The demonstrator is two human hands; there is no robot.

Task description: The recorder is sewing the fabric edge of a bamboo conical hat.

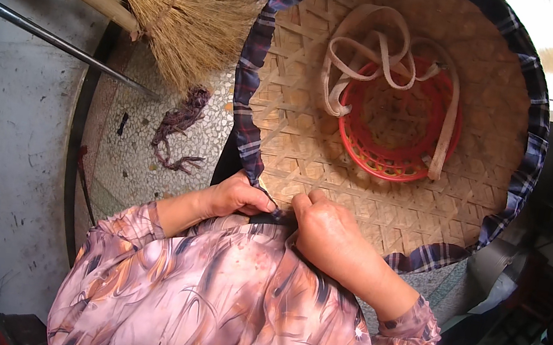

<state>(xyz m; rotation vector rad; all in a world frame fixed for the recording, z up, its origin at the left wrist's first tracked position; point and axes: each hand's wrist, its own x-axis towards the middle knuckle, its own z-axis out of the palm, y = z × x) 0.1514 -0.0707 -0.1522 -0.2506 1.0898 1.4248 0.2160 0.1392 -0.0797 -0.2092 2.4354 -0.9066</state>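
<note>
As the head view shows, the left hand (243, 196) pinches the plaid binding (247, 127) at the near edge of the woven tray (302, 151), thumb and fingers nearly closed. Beside it, the right hand (324, 223) is curled at that edge, its hold hidden; the tray spreads beyond both, a red basket (350, 132) near its middle.

And it's brilliant at the upper right, washed out to near white, while the lower right sinks into murk! A streak of glare runs along the metal rod (64, 44), the woven tray (296, 143) shows clear in soft light, and black fisheye corners frame the bending edges
</note>
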